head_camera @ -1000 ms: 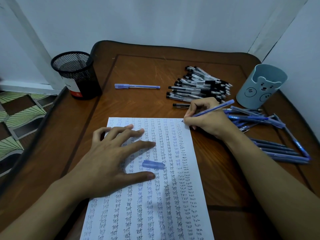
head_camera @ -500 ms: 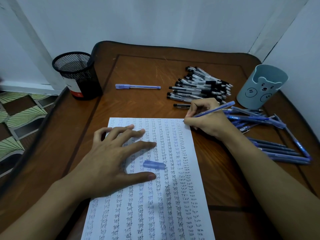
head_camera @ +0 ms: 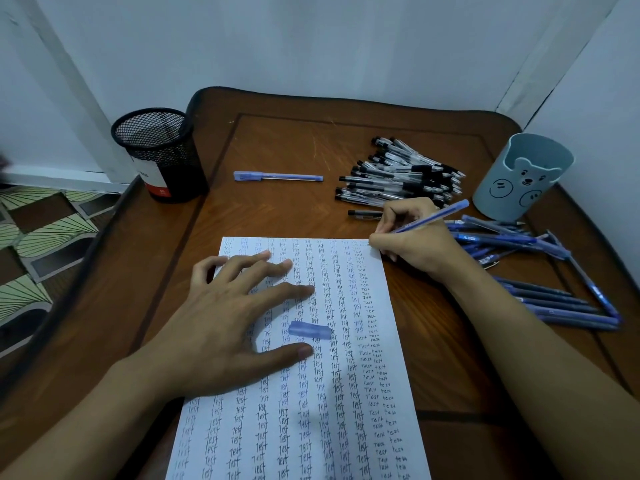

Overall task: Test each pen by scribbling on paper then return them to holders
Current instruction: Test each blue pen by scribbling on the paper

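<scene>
Blue plastic pen (head_camera: pixel 429 216), uncapped, pinched in a writing grip by right hand (head_camera: pixel 412 237), tip down at the 1 o'clock corner of paper (head_camera: pixel 346 410). Judged light, stiff, smooth-barrelled, a little slippery; best held low near the tip for scribbling, mid-barrel for carrying.

Loose translucent blue cap (head_camera: pixel 309 330) near sheet centre; small, probably apt to roll, best pinched by its sides.

Left hand (head_camera: pixel 225 317) flat at the sheet's 9 o'clock side, fingers spread, pressing paper down, gripping nothing. Sheet thin, floppy, densely covered in "test".

On wooden counter (head_camera: pixel 277 140):
- black pens (head_camera: pixel 401 178), heaped at 12 o'clock, one stray just beside the right knuckles
- blue pens (head_camera: pixel 519 244), heaped at 3 o'clock
- bear holder (head_camera: pixel 519 181) at 2 o'clock
- mesh holder (head_camera: pixel 159 157) at 10 o'clock
- capped blue pen (head_camera: pixel 277 176) at 11 o'clock

Blue heap between writing hand and bear holder; likely scattered if brushed.
</scene>
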### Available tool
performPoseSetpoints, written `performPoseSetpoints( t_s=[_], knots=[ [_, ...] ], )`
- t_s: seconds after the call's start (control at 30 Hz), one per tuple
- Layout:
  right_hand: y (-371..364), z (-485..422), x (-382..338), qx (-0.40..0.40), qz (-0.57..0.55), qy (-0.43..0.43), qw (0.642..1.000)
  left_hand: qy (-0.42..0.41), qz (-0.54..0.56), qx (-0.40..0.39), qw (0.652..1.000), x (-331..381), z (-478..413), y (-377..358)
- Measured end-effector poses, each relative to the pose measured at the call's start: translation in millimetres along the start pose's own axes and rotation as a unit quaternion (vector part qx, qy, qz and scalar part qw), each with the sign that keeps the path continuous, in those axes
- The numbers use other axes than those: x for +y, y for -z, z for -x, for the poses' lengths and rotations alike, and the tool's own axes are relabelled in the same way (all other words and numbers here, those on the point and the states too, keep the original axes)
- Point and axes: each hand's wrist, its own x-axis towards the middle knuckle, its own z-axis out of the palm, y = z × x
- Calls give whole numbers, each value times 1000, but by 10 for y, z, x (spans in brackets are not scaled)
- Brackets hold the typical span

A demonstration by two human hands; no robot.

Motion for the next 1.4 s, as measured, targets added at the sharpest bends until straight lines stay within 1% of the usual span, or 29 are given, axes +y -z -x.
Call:
performPoseSetpoints(
  t_s=[0.1,0.17,0.27,0.33,0.43,0.5,0.6,0.67,0.73,0.8,0.87,0.97,1.0,1.03,1.17,1.27,1.4],
  knots=[
    [-17,11,-23,9,-18,-15,1000,3,-11,-4,1000,29,11,2],
    [-2,11,-1,20,-53,-32,998,9,-31,-6,999,74,6,1],
    [-8,59,-22,58,-97,-35,993,15,-62,-6,998,157,9,9],
    [-33,123,-69,83,-126,-25,988,14,-55,-7,998,181,15,6],
    [-31,306,-241,115,-214,-26,970,6,-31,0,1000,200,53,20],
    [-31,473,-349,130,-223,-33,966,-8,-23,10,1000,203,65,17],
    [-106,793,-424,109,-254,-71,958,-30,-12,41,999,228,57,33],
    [-158,992,-412,87,-245,-91,961,-42,-5,63,997,219,51,16],
    [-201,1157,-406,64,-223,-81,969,-42,-2,81,996,202,58,-26],
    [-230,1252,-414,60,-236,-72,967,-38,6,101,994,181,64,-80],
    [-245,1304,-417,56,-294,-82,951,-31,15,121,992,183,72,-117],
    [-225,1349,-394,23,-416,-134,899,-21,35,142,989,213,62,-161],
    [-214,1366,-393,12,-441,-144,886,-16,45,145,988,223,59,-178],
    [-201,1380,-397,10,-447,-144,883,-11,54,150,987,234,55,-189],
    [-211,1421,-380,41,-399,-119,908,-5,88,171,981,256,39,-223],
    [-215,1423,-370,58,-398,-114,908,-14,94,182,979,274,48,-226],
    [-214,1405,-347,49,-402,-116,907,-31,101,208,972,319,56,-220]
  ],
)
